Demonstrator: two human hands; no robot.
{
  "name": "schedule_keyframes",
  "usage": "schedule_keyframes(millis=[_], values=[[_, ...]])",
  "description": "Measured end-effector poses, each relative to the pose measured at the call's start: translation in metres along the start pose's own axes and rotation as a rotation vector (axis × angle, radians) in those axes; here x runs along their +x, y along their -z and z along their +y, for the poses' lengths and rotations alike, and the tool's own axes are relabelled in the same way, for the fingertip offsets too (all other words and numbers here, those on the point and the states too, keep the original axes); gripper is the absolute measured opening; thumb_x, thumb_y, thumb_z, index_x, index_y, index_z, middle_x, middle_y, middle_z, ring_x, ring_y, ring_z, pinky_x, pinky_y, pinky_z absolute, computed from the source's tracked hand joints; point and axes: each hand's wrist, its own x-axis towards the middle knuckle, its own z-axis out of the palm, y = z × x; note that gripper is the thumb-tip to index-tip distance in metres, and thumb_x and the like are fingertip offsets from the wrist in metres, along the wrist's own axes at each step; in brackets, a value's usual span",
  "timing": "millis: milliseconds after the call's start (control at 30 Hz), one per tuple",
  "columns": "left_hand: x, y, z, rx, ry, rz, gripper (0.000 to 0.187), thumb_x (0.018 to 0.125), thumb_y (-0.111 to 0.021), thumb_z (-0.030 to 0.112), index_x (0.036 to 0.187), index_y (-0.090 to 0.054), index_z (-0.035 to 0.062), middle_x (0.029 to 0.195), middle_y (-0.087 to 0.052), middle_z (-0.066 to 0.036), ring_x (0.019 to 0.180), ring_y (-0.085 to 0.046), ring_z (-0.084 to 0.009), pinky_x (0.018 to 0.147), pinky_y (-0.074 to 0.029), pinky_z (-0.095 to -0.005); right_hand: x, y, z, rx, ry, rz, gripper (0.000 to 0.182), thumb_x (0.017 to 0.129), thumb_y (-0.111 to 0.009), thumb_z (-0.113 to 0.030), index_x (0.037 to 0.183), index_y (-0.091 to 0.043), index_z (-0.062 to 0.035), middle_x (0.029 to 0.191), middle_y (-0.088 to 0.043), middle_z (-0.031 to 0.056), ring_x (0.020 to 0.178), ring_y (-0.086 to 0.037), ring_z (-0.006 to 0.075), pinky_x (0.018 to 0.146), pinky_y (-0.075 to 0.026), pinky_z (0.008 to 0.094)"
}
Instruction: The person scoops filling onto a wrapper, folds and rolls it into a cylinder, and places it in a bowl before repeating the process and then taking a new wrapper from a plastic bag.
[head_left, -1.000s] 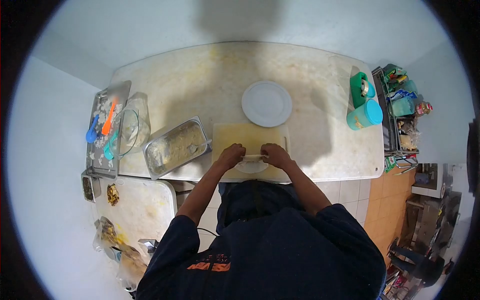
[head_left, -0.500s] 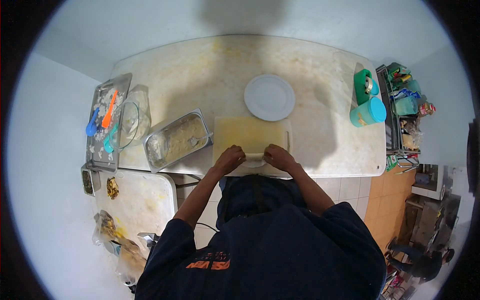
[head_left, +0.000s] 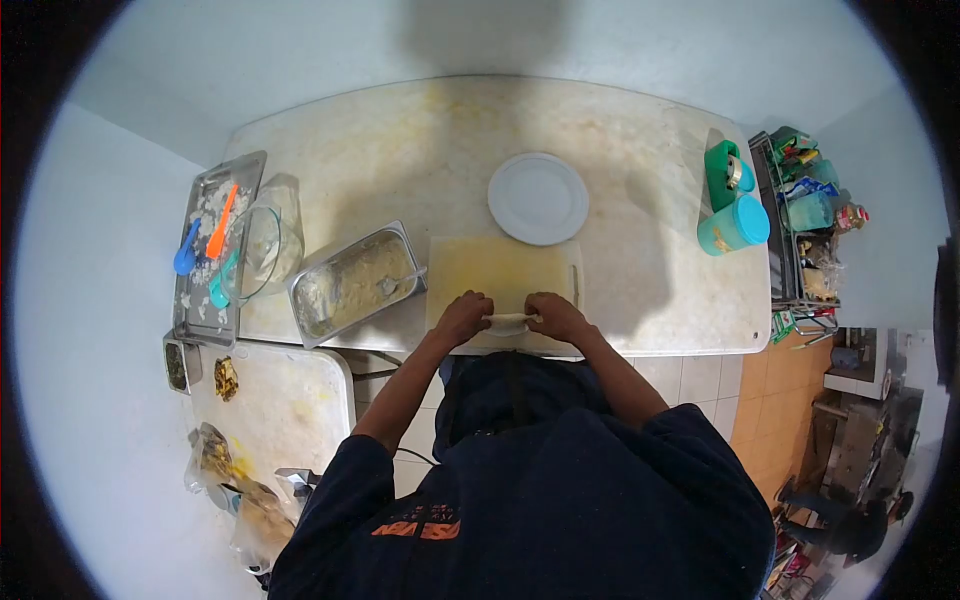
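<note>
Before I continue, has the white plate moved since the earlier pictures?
No. The white plate keeps its place against the cutting board, near rim over the far edge.

Before you, at the near edge of the table (head_left: 350, 130), lies the cutting board (head_left: 500, 265), with the dough (head_left: 508, 319) above it between your left hand (head_left: 465, 317) and right hand (head_left: 556, 316). Behind the board sits the plate (head_left: 538, 198); just to the board's left, the pan (head_left: 365, 318) with a spoon (head_left: 405, 278) in it. Farther left are the bowl (head_left: 268, 252) and the tray (head_left: 205, 322) bearing utensils (head_left: 222, 222). At your far right stands the canister (head_left: 733, 227).
</note>
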Motion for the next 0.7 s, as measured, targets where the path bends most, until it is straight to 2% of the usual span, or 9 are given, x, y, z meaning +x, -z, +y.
schedule_keyframes(millis=[167,467,567,700], values=[[0.005,-0.007,-0.007,-0.034,-0.020,0.087,0.020,0.079,-0.071,0.009,0.097,-0.061,0.0060,0.096,-0.060,-0.011,0.097,-0.058,-0.0330,0.083,-0.049,-0.0440,-0.002,0.002,-0.001,-0.048,0.072,0.122,0.021,0.077,-0.072,-0.011,0.092,-0.058,-0.0055,0.093,-0.062,0.0117,0.096,-0.059,0.0314,0.084,-0.049,0.0411],[-0.019,-0.013,-0.008,0.078,-0.186,0.107,0.023,0.080,-0.069,0.009,0.102,-0.061,0.0051,0.104,-0.058,-0.013,0.102,-0.057,-0.0330,0.087,-0.048,-0.0435,-0.016,-0.003,0.005,-0.123,0.277,0.153,0.016,0.081,-0.069,-0.015,0.090,-0.059,-0.0069,0.094,-0.057,0.0106,0.094,-0.056,0.0313,0.086,-0.047,0.0429],[-0.029,0.002,0.005,0.020,-0.210,0.084,0.027,0.082,-0.070,0.013,0.106,-0.061,0.0048,0.106,-0.057,-0.015,0.103,-0.056,-0.0341,0.091,-0.047,-0.0446,-0.017,-0.005,0.009,-0.111,0.230,0.081,0.018,0.082,-0.070,-0.019,0.089,-0.059,-0.0067,0.095,-0.057,0.0115,0.096,-0.055,0.0316,0.086,-0.047,0.0427],[-0.029,0.001,0.006,0.022,-0.126,0.103,0.033,0.086,-0.070,0.021,0.112,-0.060,0.0042,0.113,-0.057,-0.016,0.107,-0.055,-0.0347,0.095,-0.046,-0.0448,-0.017,-0.005,0.002,-0.102,0.179,0.128,0.020,0.081,-0.073,-0.016,0.090,-0.059,-0.0058,0.092,-0.058,0.0104,0.094,-0.056,0.0314,0.083,-0.048,0.0411]])
